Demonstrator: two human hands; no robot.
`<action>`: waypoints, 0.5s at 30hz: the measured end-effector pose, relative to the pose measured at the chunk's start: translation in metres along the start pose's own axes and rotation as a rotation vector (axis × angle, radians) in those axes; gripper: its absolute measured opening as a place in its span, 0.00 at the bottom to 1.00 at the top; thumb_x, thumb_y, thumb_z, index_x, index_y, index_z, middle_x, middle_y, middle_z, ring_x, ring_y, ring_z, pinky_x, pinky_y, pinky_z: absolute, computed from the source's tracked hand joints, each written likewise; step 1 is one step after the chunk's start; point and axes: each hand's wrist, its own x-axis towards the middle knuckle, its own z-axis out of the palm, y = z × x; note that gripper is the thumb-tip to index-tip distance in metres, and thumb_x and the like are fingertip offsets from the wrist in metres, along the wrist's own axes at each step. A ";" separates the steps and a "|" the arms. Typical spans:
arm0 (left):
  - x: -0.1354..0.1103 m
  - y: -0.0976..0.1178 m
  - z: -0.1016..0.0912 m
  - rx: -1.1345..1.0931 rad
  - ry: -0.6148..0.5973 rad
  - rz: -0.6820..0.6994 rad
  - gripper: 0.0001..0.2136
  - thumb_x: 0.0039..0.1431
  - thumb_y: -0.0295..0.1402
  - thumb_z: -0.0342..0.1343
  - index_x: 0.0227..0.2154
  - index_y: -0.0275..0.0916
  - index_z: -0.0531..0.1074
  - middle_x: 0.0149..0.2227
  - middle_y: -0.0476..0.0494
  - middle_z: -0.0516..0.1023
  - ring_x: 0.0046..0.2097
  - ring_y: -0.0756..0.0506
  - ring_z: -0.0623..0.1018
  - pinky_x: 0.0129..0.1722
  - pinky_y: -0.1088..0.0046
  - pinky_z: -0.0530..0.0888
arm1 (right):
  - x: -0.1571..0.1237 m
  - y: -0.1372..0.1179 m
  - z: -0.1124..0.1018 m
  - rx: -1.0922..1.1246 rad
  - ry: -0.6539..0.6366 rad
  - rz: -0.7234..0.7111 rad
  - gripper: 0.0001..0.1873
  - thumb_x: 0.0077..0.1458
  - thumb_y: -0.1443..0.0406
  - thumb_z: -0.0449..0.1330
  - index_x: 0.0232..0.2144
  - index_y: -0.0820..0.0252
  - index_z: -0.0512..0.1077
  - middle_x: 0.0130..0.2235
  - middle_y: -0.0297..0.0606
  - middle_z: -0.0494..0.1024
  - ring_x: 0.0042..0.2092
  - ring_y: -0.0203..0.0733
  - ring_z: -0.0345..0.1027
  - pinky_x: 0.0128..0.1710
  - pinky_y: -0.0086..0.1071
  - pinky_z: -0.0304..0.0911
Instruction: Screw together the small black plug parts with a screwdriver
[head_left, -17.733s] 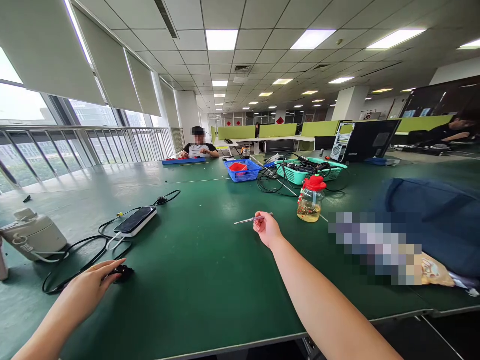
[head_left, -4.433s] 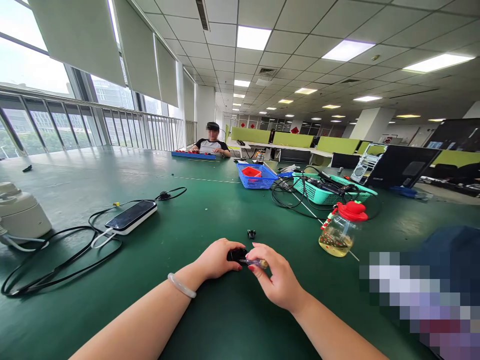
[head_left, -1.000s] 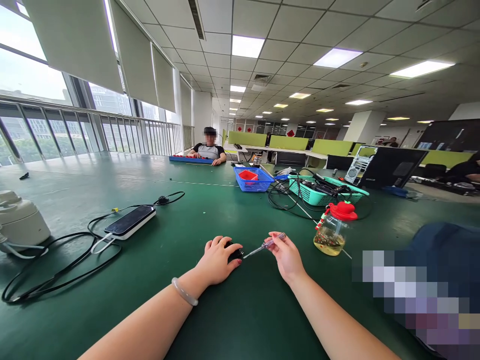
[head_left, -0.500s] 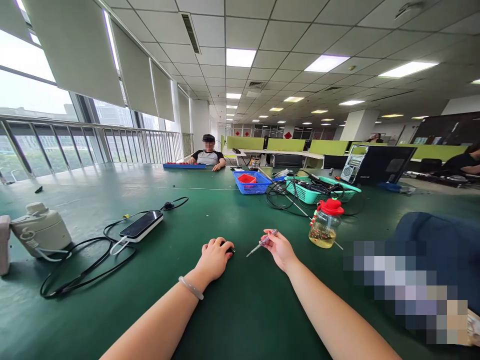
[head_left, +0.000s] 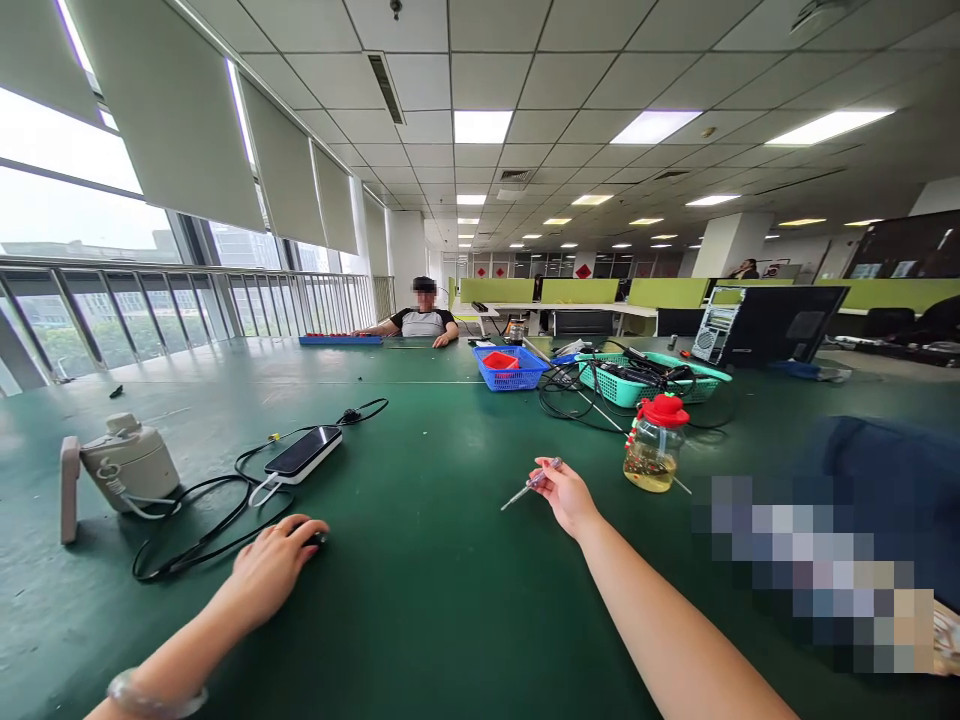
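My left hand point(head_left: 274, 562) rests low over the green table with its fingers curled over a small black object point(head_left: 318, 539). Most of that object is hidden under the fingers, so its kind does not show. A bangle circles my left wrist. In my right hand point(head_left: 564, 492), thumb and fingers pinch the clear handle of a thin screwdriver point(head_left: 528, 487). Its metal shaft slants down and left towards the tabletop. Whether the tip touches the table I cannot tell.
Left lie a white device with a dark screen point(head_left: 306, 453), a black cable point(head_left: 196, 548) and a grey-beige bottle point(head_left: 133, 462). Beyond my right hand stands a red-lidded jar point(head_left: 655, 448), behind it a blue basket point(head_left: 510, 372) and a teal basket of cables point(head_left: 611, 383). A person point(head_left: 424, 318) sits opposite.
My left hand has moved left and slightly nearer me, carrying the black object away from the screwdriver. The right hand keeps its grip, nearly still. The seated person's blue tray has shifted left.
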 end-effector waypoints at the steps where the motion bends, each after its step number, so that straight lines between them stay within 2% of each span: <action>1: -0.002 -0.014 0.000 0.029 0.028 -0.022 0.20 0.61 0.37 0.38 0.49 0.48 0.72 0.57 0.41 0.68 0.54 0.36 0.71 0.51 0.54 0.69 | 0.000 0.000 0.000 -0.002 -0.001 0.000 0.16 0.40 0.58 0.70 0.30 0.59 0.73 0.25 0.36 0.76 0.31 0.43 0.73 0.36 0.40 0.69; 3: -0.004 -0.037 0.000 0.047 0.069 -0.018 0.21 0.60 0.38 0.38 0.49 0.47 0.73 0.59 0.42 0.68 0.57 0.36 0.70 0.53 0.55 0.68 | -0.001 -0.001 0.001 -0.004 0.002 0.001 0.16 0.40 0.58 0.71 0.30 0.59 0.74 0.25 0.36 0.76 0.30 0.43 0.73 0.35 0.39 0.69; 6: -0.005 -0.054 -0.001 0.032 0.104 0.042 0.22 0.57 0.42 0.44 0.50 0.45 0.73 0.58 0.43 0.70 0.58 0.36 0.70 0.56 0.58 0.67 | -0.001 -0.001 0.002 -0.007 0.013 0.004 0.16 0.39 0.58 0.71 0.29 0.59 0.74 0.24 0.35 0.76 0.29 0.42 0.72 0.34 0.39 0.69; 12: -0.005 -0.047 -0.010 0.035 0.151 0.076 0.20 0.54 0.43 0.46 0.45 0.46 0.76 0.51 0.44 0.78 0.55 0.35 0.72 0.53 0.56 0.69 | 0.000 -0.002 0.002 -0.015 0.018 0.013 0.16 0.38 0.58 0.71 0.29 0.59 0.73 0.24 0.35 0.77 0.29 0.41 0.72 0.33 0.36 0.68; 15: -0.005 -0.040 -0.016 -0.083 0.194 0.056 0.20 0.53 0.43 0.46 0.44 0.44 0.76 0.47 0.41 0.80 0.54 0.34 0.72 0.54 0.54 0.68 | 0.000 -0.002 0.003 -0.013 0.018 0.013 0.16 0.39 0.59 0.70 0.29 0.59 0.73 0.24 0.35 0.77 0.29 0.41 0.72 0.33 0.37 0.68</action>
